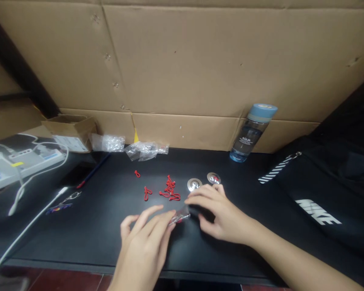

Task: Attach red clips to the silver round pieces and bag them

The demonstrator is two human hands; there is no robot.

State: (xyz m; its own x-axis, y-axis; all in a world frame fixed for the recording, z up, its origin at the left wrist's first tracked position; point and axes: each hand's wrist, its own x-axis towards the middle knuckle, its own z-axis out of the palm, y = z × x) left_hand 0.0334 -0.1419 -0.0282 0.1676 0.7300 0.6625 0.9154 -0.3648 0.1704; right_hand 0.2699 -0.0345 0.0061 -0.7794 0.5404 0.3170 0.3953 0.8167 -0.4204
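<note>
My left hand (150, 234) pinches a small clear plastic bag (182, 215) with something red in it. My right hand (220, 212) is close to the bag's right end, thumb and fingers apart; any touch is hard to make out. Just beyond my right fingers lie two round, shiny metal discs shaped like finger cymbals: one disc (194, 184) has a domed middle, the other disc (214, 178) shows red at its centre. Several red cord loops (170, 188) lie in a pile in front of my hands, with more loops (147, 193) to the left.
Crumpled clear bags (145, 150) and a small cardboard box (71, 131) stand along the cardboard back wall. A water bottle (248, 133) is back right, beside a black bag (321, 202). At left are a power strip (27, 161), a white cable (33, 230) and a keychain (60, 207).
</note>
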